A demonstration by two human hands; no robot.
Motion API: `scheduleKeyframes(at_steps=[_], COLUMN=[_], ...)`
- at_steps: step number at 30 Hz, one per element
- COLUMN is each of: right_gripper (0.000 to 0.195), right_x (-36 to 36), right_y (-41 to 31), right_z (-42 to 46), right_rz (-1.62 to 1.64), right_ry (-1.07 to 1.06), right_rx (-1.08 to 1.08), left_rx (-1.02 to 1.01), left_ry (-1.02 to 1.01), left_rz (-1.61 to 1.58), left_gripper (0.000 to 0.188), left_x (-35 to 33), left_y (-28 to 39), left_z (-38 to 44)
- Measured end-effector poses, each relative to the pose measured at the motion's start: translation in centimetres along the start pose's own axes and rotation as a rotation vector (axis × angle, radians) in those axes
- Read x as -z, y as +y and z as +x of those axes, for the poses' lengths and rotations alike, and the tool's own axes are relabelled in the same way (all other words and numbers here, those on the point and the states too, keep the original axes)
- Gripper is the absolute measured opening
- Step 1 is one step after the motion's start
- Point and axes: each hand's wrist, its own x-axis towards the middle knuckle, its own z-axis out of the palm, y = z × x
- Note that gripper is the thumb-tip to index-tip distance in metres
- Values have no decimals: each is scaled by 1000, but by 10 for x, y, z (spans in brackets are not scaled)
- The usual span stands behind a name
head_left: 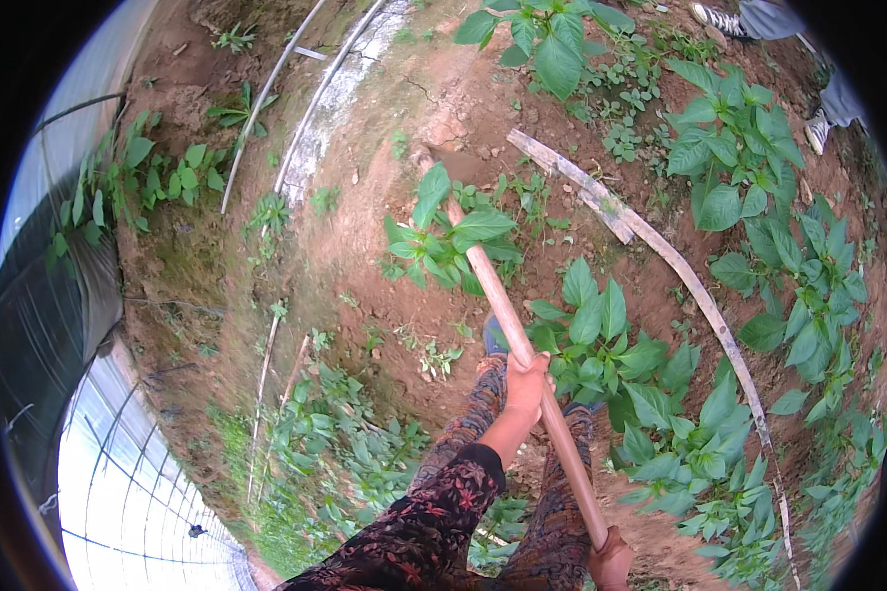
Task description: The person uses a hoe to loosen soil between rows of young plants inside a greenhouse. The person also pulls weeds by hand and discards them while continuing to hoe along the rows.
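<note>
A long wooden tool handle (pixel 497 292) runs slantwise from near my body up to the soil ahead of me. My left hand (pixel 528 385) is wrapped around its middle, in front of my legs. Lower down, my right hand (pixel 610 559) grips the near end, partly cut off by the bottom of the picture. At the far end, the tool's head (pixel 421 154) is small and blurred against the reddish soil, so its kind is unclear. A leafy pepper-like plant (pixel 432 255) stands around the handle's far part, some leaves overlapping it. Another such plant (pixel 588 332) grows right beside my left hand.
A long weathered strip (pixel 680 270) curves over the soil at right, beyond it a row of plants (pixel 739 140). Another person's shoes (pixel 721 20) show at upper right. Thin pipes (pixel 318 96) lie at upper left; plastic greenhouse sheeting (pixel 133 473) borders the left. Weeds (pixel 436 358) grow near my blue shoe (pixel 494 336).
</note>
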Motion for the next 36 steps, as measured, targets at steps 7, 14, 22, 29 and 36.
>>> scheduleKeyframes(at_steps=[7, 14, 22, 29, 36], right_gripper=[29, 33, 41, 30, 30], right_x=[29, 37, 39, 7, -46], right_y=[-85, -160, -317, -475, -557], right_z=[1, -2, 12, 132, 292], right_rz=[51, 10, 133, 60, 11], right_ry=[27, -88, -422, -201, -223], right_rx=[171, 260, 222, 430, 547], left_rx=[-173, -191, -109, 25, 189], left_ry=[-12, 69, 192, 190, 28], left_rz=[-179, -225, -187, -174, -330], left_gripper=[25, 23, 23, 22, 31], left_x=[56, 130, 218, 243, 241], left_y=[105, 150, 181, 205, 197], left_z=[-19, 7, 73, 105, 118])
